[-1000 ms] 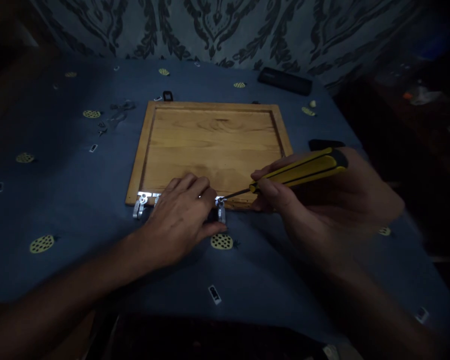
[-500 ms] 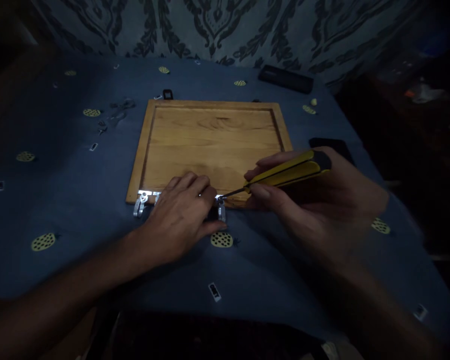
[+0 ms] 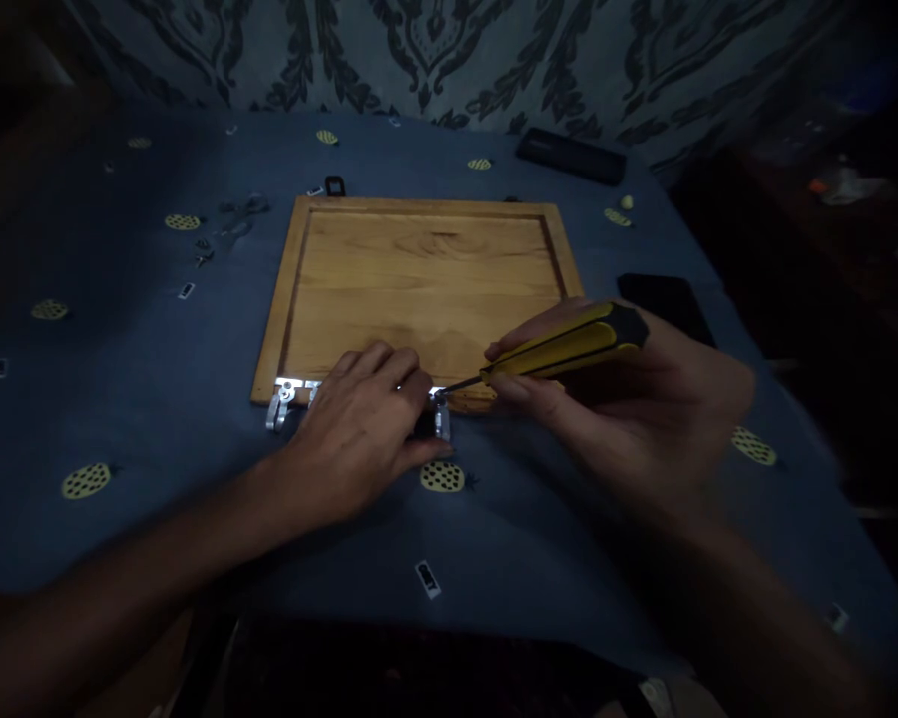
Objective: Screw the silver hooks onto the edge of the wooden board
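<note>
Currently the right hand [image 3: 629, 404] is gripping a yellow-and-black screwdriver [image 3: 569, 346] — fingers wrapped round its handle, the shaft slanting down to a metal fitting [image 3: 443, 423] at the near edge of a wooden board [image 3: 419, 299]. The left hand [image 3: 366, 424] is lying over that edge, its fingers partly curled; whether it is pinching anything underneath, I cannot tell. The board is lying flat on the bench [image 3: 157, 399], a second fitting [image 3: 280, 407] showing near its left corner.
</note>
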Demonstrator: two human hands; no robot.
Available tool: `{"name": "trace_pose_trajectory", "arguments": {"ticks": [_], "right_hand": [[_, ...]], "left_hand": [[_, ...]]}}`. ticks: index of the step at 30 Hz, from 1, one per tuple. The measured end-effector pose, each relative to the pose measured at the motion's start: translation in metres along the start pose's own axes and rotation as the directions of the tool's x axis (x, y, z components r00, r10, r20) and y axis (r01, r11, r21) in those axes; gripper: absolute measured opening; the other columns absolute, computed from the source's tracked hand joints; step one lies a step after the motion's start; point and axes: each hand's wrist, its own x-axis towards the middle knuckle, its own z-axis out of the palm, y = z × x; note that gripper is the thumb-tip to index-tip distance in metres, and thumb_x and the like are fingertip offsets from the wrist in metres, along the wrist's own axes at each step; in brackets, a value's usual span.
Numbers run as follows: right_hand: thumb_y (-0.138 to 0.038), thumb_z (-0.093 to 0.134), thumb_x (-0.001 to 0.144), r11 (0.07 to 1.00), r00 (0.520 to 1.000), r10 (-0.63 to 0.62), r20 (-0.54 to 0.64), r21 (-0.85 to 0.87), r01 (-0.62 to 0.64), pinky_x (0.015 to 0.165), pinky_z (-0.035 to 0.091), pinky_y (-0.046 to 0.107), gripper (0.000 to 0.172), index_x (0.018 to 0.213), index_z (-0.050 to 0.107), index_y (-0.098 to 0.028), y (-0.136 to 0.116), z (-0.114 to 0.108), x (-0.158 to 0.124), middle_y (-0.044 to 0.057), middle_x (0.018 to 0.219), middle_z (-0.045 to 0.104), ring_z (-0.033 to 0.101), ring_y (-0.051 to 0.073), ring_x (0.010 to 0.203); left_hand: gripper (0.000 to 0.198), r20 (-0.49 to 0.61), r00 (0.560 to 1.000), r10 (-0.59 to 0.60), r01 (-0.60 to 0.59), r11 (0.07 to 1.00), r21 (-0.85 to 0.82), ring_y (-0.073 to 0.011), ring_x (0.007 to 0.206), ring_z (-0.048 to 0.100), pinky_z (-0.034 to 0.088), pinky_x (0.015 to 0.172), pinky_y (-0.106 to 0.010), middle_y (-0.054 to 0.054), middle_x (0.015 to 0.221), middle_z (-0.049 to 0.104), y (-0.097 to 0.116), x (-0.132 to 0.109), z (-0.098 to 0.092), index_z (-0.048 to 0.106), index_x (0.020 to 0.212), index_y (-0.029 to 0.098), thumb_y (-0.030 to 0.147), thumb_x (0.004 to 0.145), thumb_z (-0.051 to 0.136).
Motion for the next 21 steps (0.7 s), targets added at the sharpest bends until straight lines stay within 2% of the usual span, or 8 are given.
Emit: {"name": "trace_pose_trajectory", "arguments": {"ticks": [5,9,11,13,15,18,21], "right_hand": [[-0.023,0.086,0.077,1.000,0.998,0.000,-0.060,-0.027,-0.002,0.048,0.053,0.031,0.021,0.082,0.067,-0.030,-0.0016,0.0025,-0.0030,-0.004,0.072,0.067,0.066,0.017,0.061],[-0.023,0.087,0.076,1.000,0.997,0.006,-0.082,-0.010,-0.007,0.051,0.055,0.032,0.021,0.084,0.068,-0.030,-0.0022,0.0040,-0.0055,-0.003,0.075,0.067,0.067,0.019,0.065],[-0.020,0.086,0.077,0.999,0.988,-0.028,-0.150,0.030,0.033,0.048,0.054,0.032,0.019,0.085,0.071,-0.029,-0.0020,0.0047,-0.0049,-0.002,0.078,0.069,0.065,0.017,0.060],[-0.016,0.084,0.076,0.995,0.961,-0.066,-0.268,0.057,0.084,0.045,0.052,0.030,0.018,0.085,0.073,-0.027,-0.0018,0.0053,-0.0033,-0.001,0.079,0.071,0.060,0.014,0.052],[-0.016,0.083,0.077,0.995,0.946,-0.058,-0.320,0.057,0.081,0.043,0.050,0.029,0.016,0.083,0.073,-0.026,-0.0014,0.0059,-0.0019,-0.001,0.076,0.070,0.057,0.012,0.049],[-0.019,0.080,0.081,0.999,0.965,0.022,-0.263,0.035,-0.013,0.046,0.051,0.031,0.012,0.082,0.071,-0.027,-0.0007,0.0062,-0.0020,-0.001,0.075,0.067,0.060,0.014,0.055],[-0.021,0.081,0.079,0.999,0.974,0.035,-0.223,-0.017,-0.040,0.048,0.050,0.032,0.014,0.081,0.069,-0.027,-0.0005,0.0060,-0.0042,-0.002,0.072,0.064,0.061,0.017,0.059]], "left_hand": [[0.039,-0.034,0.999,0.019,-0.019,1.000,0.000,-0.0290,0.108,0.058,0.049,0.091,-0.042,-0.008,0.109,0.066,-0.0011,-0.0010,0.0024,0.069,0.108,0.013,0.046,0.088,0.076],[0.039,-0.045,0.999,0.025,-0.025,1.000,-0.003,-0.0283,0.105,0.058,0.048,0.089,-0.041,-0.008,0.107,0.067,-0.0009,-0.0017,0.0031,0.069,0.107,0.013,0.046,0.089,0.076],[0.039,-0.049,0.998,0.026,-0.026,1.000,-0.001,-0.0283,0.106,0.058,0.048,0.090,-0.041,-0.008,0.107,0.066,-0.0006,-0.0018,0.0027,0.069,0.107,0.013,0.046,0.089,0.076],[0.039,-0.042,0.999,0.020,-0.020,1.000,-0.002,-0.0287,0.106,0.057,0.047,0.090,-0.041,-0.008,0.106,0.066,-0.0002,-0.0016,0.0019,0.069,0.107,0.013,0.046,0.089,0.076],[0.039,-0.028,1.000,0.008,-0.008,1.000,-0.011,-0.0291,0.107,0.057,0.047,0.091,-0.041,-0.008,0.108,0.066,0.0001,-0.0010,0.0011,0.069,0.107,0.012,0.046,0.089,0.076],[0.041,-0.004,1.000,-0.010,0.010,1.000,-0.022,-0.0299,0.109,0.057,0.047,0.091,-0.042,-0.009,0.110,0.066,0.0005,-0.0003,0.0004,0.069,0.110,0.012,0.046,0.088,0.076],[0.041,-0.006,1.000,-0.014,0.014,1.000,-0.024,-0.0299,0.109,0.057,0.047,0.092,-0.042,-0.009,0.110,0.066,0.0010,0.0000,0.0000,0.069,0.110,0.012,0.046,0.088,0.076]]}}
